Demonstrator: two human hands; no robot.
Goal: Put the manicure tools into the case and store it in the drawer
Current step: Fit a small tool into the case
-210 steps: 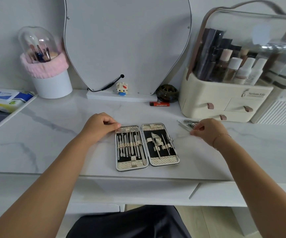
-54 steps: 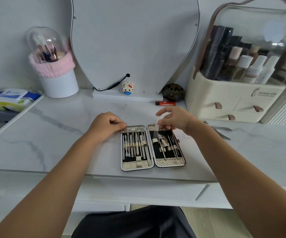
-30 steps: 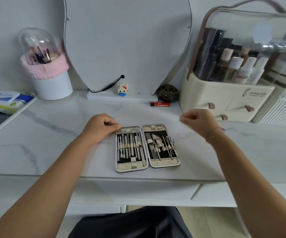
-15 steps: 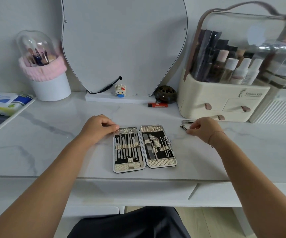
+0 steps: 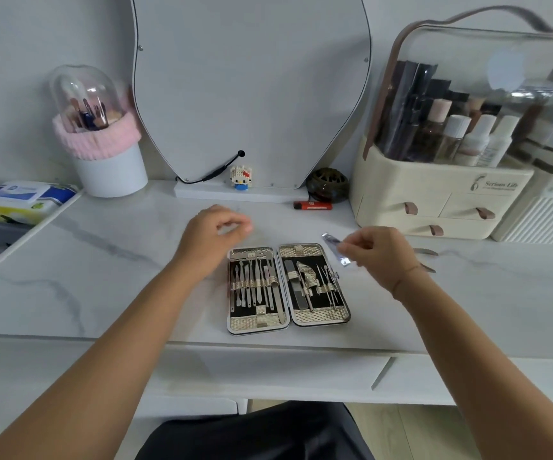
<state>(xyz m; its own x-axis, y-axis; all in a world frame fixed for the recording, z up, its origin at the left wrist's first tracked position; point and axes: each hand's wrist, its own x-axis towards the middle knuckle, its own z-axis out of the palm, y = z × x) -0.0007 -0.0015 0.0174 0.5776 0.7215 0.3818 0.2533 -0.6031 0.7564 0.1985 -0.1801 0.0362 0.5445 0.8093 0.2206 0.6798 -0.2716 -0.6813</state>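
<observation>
The manicure case [image 5: 288,322] lies open flat on the marble tabletop, both black-lined halves holding several metal tools under straps. My right hand [image 5: 379,252] hovers just right of the case's top corner, pinching a flat metal tool [image 5: 335,249] that points up and left. My left hand [image 5: 213,239] hovers above the case's upper left corner, fingers loosely curled and blurred, holding nothing. More loose metal tools [image 5: 429,258] lie on the table behind my right wrist.
A cream cosmetics organiser [image 5: 434,200] with small drawers stands at the back right. A mirror [image 5: 252,94], a small figurine [image 5: 241,177], a red lighter [image 5: 313,205], a brush holder [image 5: 102,151] and wipes [image 5: 23,200] line the back and left. Drawer fronts [image 5: 268,370] sit below the table edge.
My right hand has lifted a metal tool off the table and brought it left toward the case. My left hand has come off the case's edge and risen slightly.
</observation>
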